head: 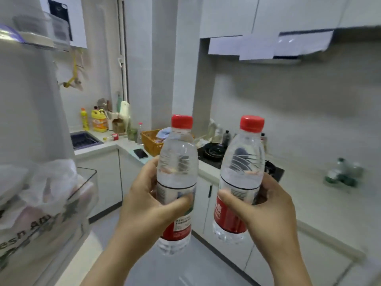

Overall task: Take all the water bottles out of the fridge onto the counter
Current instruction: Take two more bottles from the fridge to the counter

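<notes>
Already both upright: left hand (pixel 156 205) gripped one bottle (pixel 177 182), right hand (pixel 266 205) gripped another bottle (pixel 241 178); right hand nearer the desk (pixel 321 203).

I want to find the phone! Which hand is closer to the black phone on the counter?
The left hand. In the picture it sits just below the phone, holding a bottle. The right hand holds another bottle farther off to the right.

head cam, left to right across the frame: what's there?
Fridge door bin → sink → phone → left hand holding left bottle → right bottle in right hand → green bottles on counter.
</notes>
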{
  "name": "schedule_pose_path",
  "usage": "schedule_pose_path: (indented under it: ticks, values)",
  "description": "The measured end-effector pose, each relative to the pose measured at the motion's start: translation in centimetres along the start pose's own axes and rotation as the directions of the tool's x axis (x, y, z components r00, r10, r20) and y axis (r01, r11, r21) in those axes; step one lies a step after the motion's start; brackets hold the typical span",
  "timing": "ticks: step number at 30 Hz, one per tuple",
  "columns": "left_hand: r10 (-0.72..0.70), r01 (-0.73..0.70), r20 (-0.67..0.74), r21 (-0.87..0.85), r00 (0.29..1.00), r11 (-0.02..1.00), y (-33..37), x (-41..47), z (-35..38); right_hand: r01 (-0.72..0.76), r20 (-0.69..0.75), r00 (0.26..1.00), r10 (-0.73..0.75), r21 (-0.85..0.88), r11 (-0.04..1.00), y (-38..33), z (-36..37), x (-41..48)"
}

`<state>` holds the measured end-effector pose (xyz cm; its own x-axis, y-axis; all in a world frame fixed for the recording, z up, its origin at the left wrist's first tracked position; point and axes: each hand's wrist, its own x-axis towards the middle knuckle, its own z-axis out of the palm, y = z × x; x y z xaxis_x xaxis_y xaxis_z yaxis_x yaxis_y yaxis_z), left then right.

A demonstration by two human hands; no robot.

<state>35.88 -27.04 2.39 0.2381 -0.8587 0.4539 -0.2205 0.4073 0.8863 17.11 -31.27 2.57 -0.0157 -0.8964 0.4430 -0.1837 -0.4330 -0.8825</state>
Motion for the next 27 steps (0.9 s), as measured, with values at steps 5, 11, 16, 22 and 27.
schedule_pose_path:
  ticks: [5, 11, 16, 22, 27]
  values:
    - [0.038, -0.021, 0.189, -0.095, 0.981, 0.995, 1.4, -0.5, 5.0, -0.015, -0.161, 0.987, -0.003, -0.116, 0.993, -0.9, -5.6, -1.6]
    - [0.113, -0.07, 0.269, -0.164, 0.956, 0.984, 3.5, -0.6, 12.1, -0.039, -0.317, 0.948, -0.026, -0.198, 0.979, -1.1, -13.1, -2.5]
    - [0.137, -0.074, 0.318, -0.204, 0.938, 0.976, 4.2, -1.1, 17.0, -0.082, -0.414, 0.91, -0.025, -0.238, 0.968, -0.2, -18.3, -3.8]
    - [0.149, -0.059, 0.382, -0.237, 0.912, 0.97, 3.7, -0.4, 21.1, -0.145, -0.494, 0.869, -0.014, -0.283, 0.948, 0.7, -21.6, -4.1]
    - [0.162, -0.054, 0.431, -0.252, 0.888, 0.966, 2.4, 1.9, 23.2, -0.192, -0.552, 0.834, -0.011, -0.309, 0.931, 2.0, -22.1, -2.7]
